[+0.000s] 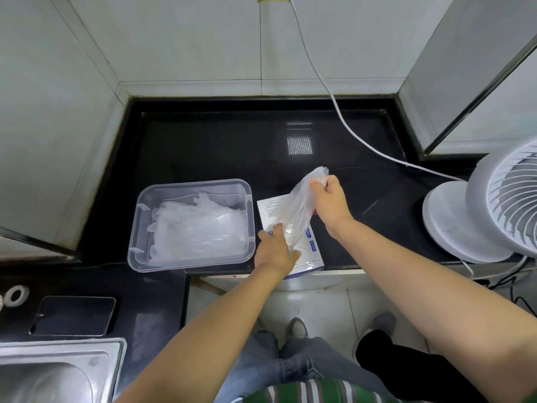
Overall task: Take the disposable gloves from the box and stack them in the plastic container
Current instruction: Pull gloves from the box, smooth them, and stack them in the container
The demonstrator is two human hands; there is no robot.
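**Hazards, largest item first**

- Counter (220, 146): the box (271, 209) sits at its front edge, just beside the container (136, 228). A sharp upward pull on a glove may drag the box over that edge. Keep the box held down while drawing.
- Fan (499, 205): it stands at the right end of the counter, near the work area. If it is running, its airflow may lift the thin film off the stack.
- Container: it holds an uneven stack of gloves (197, 228). A glove dropped in bunched will likely ride up on the stack rather than lie flat.
- Box: further gloves may cling to the one being drawn and spill out.

**Hands**

- Right hand (331, 202): raised, with its fingers curled round the bunched upper end of the glove (299, 210).
- Left hand (276, 248): low, at the glove's lower end and over the box. It cannot be told whether it pinches the film or only presses on the box.

**Position and orientation**

The glove hangs stretched between the two hands above the box and is not yet in the container. Its long axis runs diagonally and tilted, not upright. The lower end lies toward the person. The upper end points away and to the right, toward the back wall.
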